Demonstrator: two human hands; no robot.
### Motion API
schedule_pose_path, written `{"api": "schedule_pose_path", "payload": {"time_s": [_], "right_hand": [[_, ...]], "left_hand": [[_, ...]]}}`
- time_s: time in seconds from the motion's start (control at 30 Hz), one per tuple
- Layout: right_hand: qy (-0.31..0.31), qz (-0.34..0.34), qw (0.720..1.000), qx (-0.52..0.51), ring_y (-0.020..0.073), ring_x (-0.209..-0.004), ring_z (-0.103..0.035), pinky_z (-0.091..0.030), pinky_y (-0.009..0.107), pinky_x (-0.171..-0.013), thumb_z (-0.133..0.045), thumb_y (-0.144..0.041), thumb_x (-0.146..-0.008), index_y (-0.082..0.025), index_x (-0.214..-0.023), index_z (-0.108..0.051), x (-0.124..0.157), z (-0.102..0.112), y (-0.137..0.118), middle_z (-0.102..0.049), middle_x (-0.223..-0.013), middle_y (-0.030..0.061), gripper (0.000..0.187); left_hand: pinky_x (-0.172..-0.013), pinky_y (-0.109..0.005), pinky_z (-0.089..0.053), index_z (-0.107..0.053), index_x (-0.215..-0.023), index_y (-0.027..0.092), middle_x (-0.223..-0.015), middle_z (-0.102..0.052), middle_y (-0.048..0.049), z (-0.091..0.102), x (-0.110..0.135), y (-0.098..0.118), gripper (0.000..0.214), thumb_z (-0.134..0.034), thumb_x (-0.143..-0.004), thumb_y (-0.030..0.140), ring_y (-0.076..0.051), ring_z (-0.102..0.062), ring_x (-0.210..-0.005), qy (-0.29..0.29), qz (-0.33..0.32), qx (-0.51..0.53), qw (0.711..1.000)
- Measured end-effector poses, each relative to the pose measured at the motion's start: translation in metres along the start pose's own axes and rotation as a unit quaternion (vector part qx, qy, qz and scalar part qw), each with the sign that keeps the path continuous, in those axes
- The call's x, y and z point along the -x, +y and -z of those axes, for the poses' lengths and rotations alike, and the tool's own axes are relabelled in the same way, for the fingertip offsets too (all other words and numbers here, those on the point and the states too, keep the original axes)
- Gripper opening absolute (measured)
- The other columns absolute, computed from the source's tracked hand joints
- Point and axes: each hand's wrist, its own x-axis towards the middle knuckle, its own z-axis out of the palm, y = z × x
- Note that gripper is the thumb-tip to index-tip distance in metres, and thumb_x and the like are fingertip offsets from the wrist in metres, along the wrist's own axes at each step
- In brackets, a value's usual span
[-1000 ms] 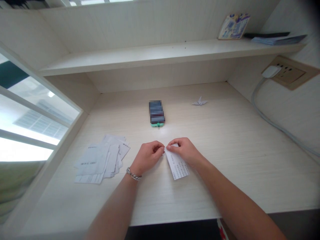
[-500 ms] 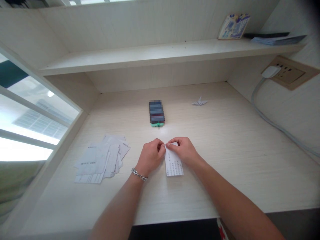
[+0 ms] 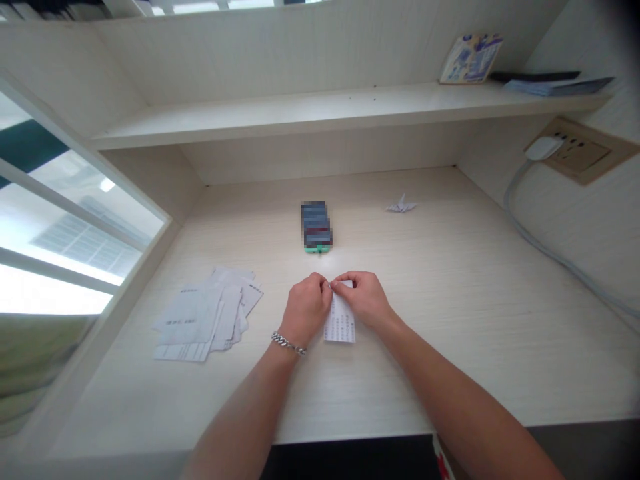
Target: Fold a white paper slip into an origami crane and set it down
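A narrow strip of printed paper lies between my hands, its lower end pointing toward me. At its top left corner my left hand is closed, thumb and fingertips pinching the paper's edge. My right hand pinches the upper part of the same paper, its fingertips almost touching those of the left. What the fingertips do to the corner is too small to make out. Left of my hands lies a loose pile of printed paper pieces. Farther back on the desk sits a small folded paper crane.
A phone with a pixelated screen and green lower edge lies beyond my hands. Above the desk runs a shelf with a small box. On the right wall, a white plug with a grey cable fills a socket.
The paper's lower end has swung slightly left, and my left wrist has moved a little right. Both hands keep pinching the top. The whole view has shifted slightly.
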Motion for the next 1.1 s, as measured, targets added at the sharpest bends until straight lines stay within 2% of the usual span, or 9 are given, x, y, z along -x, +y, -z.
{"api": "schedule_pose_path", "payload": {"time_s": [0.17, 0.4, 0.5, 0.57, 0.63, 0.73, 0.9, 1.0, 1.1], "right_hand": [[-0.003, -0.033, 0.997, -0.069, 0.0174, -0.053, -0.060, -0.041, 0.025, -0.045, -0.063, -0.038, -0.069, -0.015, -0.078, -0.069, 0.001, 0.008, 0.003, -0.066, -0.062, 0.0051, 0.025], [-0.065, -0.045, 0.979, -0.189, 0.0170, -0.055, -0.060, -0.045, 0.026, -0.048, -0.067, -0.036, -0.067, -0.014, -0.077, -0.066, -0.001, 0.006, 0.005, -0.065, -0.065, 0.0045, 0.024], [-0.069, -0.040, 0.976, -0.203, 0.0169, -0.055, -0.060, -0.045, 0.027, -0.048, -0.068, -0.036, -0.066, -0.014, -0.077, -0.066, -0.002, 0.008, 0.006, -0.065, -0.065, 0.0046, 0.025], [-0.065, -0.039, 0.977, -0.201, 0.0170, -0.055, -0.060, -0.045, 0.027, -0.048, -0.069, -0.037, -0.066, -0.013, -0.077, -0.067, -0.003, 0.009, 0.008, -0.065, -0.065, 0.0048, 0.026], [-0.056, -0.040, 0.979, -0.193, 0.0174, -0.055, -0.060, -0.045, 0.027, -0.047, -0.069, -0.037, -0.065, -0.013, -0.077, -0.067, -0.005, 0.009, 0.009, -0.065, -0.064, 0.0052, 0.027], [-0.047, -0.039, 0.979, -0.197, 0.0183, -0.056, -0.061, -0.047, 0.028, -0.049, -0.071, -0.038, -0.063, -0.013, -0.075, -0.067, -0.006, 0.008, 0.009, -0.066, -0.065, 0.0054, 0.028], [-0.045, -0.058, 0.960, -0.272, 0.0162, -0.057, -0.061, -0.049, 0.029, -0.053, -0.073, -0.040, -0.060, -0.016, -0.082, -0.066, -0.006, 0.006, 0.005, -0.065, -0.065, 0.0018, 0.033], [-0.047, -0.070, 0.949, -0.305, 0.0172, -0.062, -0.062, -0.050, 0.031, -0.059, -0.074, -0.041, -0.059, -0.015, -0.073, -0.065, -0.006, 0.006, 0.004, -0.067, -0.068, 0.0034, 0.030], [-0.016, -0.058, 0.955, -0.291, 0.0166, -0.060, -0.061, -0.049, 0.030, -0.057, -0.073, -0.041, -0.060, -0.016, -0.069, -0.064, -0.006, 0.007, 0.004, -0.067, -0.066, 0.0031, 0.029]], "left_hand": [[-0.060, -0.028, -0.036, -0.060, -0.083, 0.017, -0.071, -0.065, -0.0088, 0.009, -0.005, -0.021, 0.020, -0.041, -0.083, 0.025, -0.021, -0.059, -0.066, 0.046, 0.077, -0.032, 0.995], [-0.057, -0.027, -0.038, -0.057, -0.061, 0.018, -0.057, -0.062, -0.0033, -0.002, -0.004, -0.010, 0.035, -0.040, -0.085, 0.038, -0.016, -0.057, -0.056, -0.014, 0.086, 0.163, 0.983], [-0.054, -0.025, -0.042, -0.059, -0.088, 0.018, -0.074, -0.065, -0.0040, -0.007, -0.005, -0.010, 0.020, -0.053, -0.079, 0.034, -0.015, -0.060, -0.062, -0.005, 0.112, 0.299, 0.948], [-0.052, -0.024, -0.045, -0.055, -0.101, 0.017, -0.082, -0.065, -0.0056, -0.008, -0.005, -0.010, 0.029, -0.054, -0.079, 0.035, -0.015, -0.061, -0.065, -0.022, 0.138, 0.392, 0.909], [-0.052, -0.024, -0.047, -0.057, -0.096, 0.015, -0.077, -0.063, -0.0056, -0.008, -0.004, -0.008, 0.030, -0.051, -0.080, 0.040, -0.014, -0.060, -0.063, -0.060, 0.148, 0.450, 0.879], [-0.050, -0.022, -0.045, -0.059, -0.080, 0.012, -0.064, -0.059, -0.0022, -0.006, -0.002, -0.002, 0.030, -0.056, -0.078, 0.042, -0.011, -0.056, -0.056, -0.099, 0.124, 0.478, 0.864], [-0.052, -0.022, -0.046, -0.059, -0.076, 0.013, -0.064, -0.059, -0.0013, -0.007, -0.003, -0.004, 0.026, -0.060, -0.075, 0.039, -0.011, -0.055, -0.056, -0.039, 0.124, 0.481, 0.867], [-0.058, -0.025, -0.049, -0.059, -0.078, 0.013, -0.068, -0.062, -0.0024, -0.008, -0.004, -0.008, 0.026, -0.062, -0.074, 0.039, -0.013, -0.059, -0.061, -0.013, 0.143, 0.504, 0.852], [-0.055, -0.025, -0.050, -0.056, -0.074, 0.014, -0.067, -0.061, -0.0020, -0.007, -0.006, -0.010, 0.030, -0.060, -0.074, 0.044, -0.013, -0.060, -0.060, 0.008, 0.169, 0.515, 0.840]]}}
